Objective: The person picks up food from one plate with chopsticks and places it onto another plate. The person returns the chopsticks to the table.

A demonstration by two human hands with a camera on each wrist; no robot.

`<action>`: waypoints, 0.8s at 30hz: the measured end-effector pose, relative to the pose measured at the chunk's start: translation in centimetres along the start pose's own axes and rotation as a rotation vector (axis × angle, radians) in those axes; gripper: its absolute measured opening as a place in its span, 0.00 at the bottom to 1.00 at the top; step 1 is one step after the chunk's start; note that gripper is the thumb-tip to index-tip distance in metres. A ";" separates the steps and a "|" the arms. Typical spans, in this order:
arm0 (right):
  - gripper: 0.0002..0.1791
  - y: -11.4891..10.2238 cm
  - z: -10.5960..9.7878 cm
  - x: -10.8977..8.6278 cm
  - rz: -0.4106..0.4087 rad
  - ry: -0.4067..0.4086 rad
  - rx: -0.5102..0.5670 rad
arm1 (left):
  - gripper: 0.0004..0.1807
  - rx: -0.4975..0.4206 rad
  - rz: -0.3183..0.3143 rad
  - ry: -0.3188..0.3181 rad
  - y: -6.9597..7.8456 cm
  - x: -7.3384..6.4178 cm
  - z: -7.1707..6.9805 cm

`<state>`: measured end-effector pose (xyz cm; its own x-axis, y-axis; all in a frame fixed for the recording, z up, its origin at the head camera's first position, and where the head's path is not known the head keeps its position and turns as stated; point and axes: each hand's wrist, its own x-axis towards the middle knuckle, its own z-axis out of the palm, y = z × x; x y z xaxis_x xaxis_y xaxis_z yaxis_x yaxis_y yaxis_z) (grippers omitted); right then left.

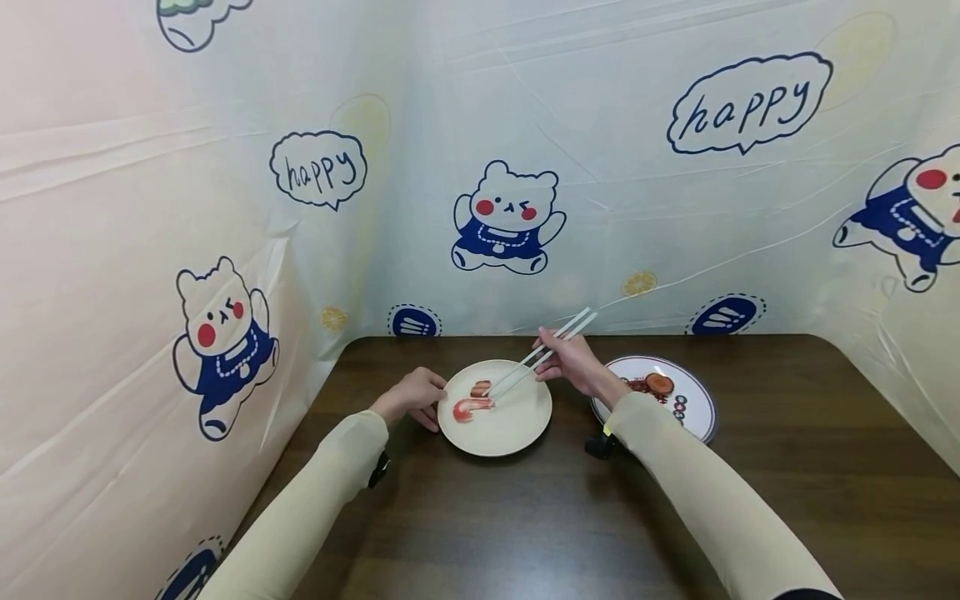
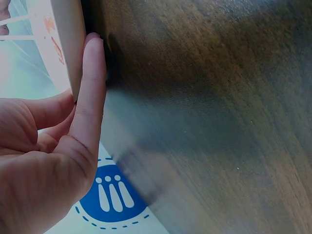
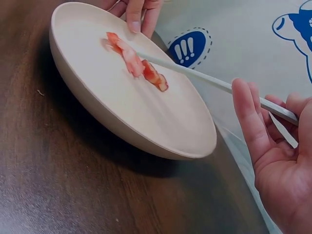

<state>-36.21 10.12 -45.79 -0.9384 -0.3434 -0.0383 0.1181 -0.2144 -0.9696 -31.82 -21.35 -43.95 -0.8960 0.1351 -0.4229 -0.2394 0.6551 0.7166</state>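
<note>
My left hand (image 1: 416,396) pinches the left rim of a cream plate (image 1: 521,425); in the left wrist view the thumb lies at the edge and a finger (image 2: 91,83) runs along the underside. On the plate lie a pink-orange shrimp (image 1: 465,409) and a smaller reddish-brown piece of food (image 3: 155,76) beside it. My right hand (image 1: 573,362) holds a pair of pale chopsticks (image 1: 555,344) over the plate's right side. Their tips slant down to the shrimp, right at its end and close to the brown piece.
To the right, partly behind my right forearm, stands a white plate (image 1: 703,400) with a dark rim, bearing a round brown slice (image 1: 660,384) and other small food pieces. A printed cloth (image 1: 420,208) hangs behind the brown wooden table (image 1: 480,517) and along its sides.
</note>
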 end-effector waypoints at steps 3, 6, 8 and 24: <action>0.22 0.2 0.4 0.1 0.008 0.011 -0.011 | 0.17 -0.002 0.003 0.001 -0.1 0.1 0.0; 0.23 0.5 0.8 0.3 0.013 0.022 -0.012 | 0.17 -0.007 -0.003 0.004 -0.1 0.2 0.0; 0.23 0.8 1.1 0.4 0.014 0.028 -0.015 | 0.17 -0.005 -0.005 0.004 -0.1 0.2 0.0; 0.23 1.7 2.9 0.4 -0.007 0.062 0.028 | 0.17 -0.020 -0.014 0.007 -0.1 0.1 0.1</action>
<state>-35.46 6.99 -46.80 -0.9575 -0.2844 -0.0476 0.1198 -0.2421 -0.9628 -31.82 -21.33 -44.11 -0.8951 0.1203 -0.4293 -0.2597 0.6420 0.7214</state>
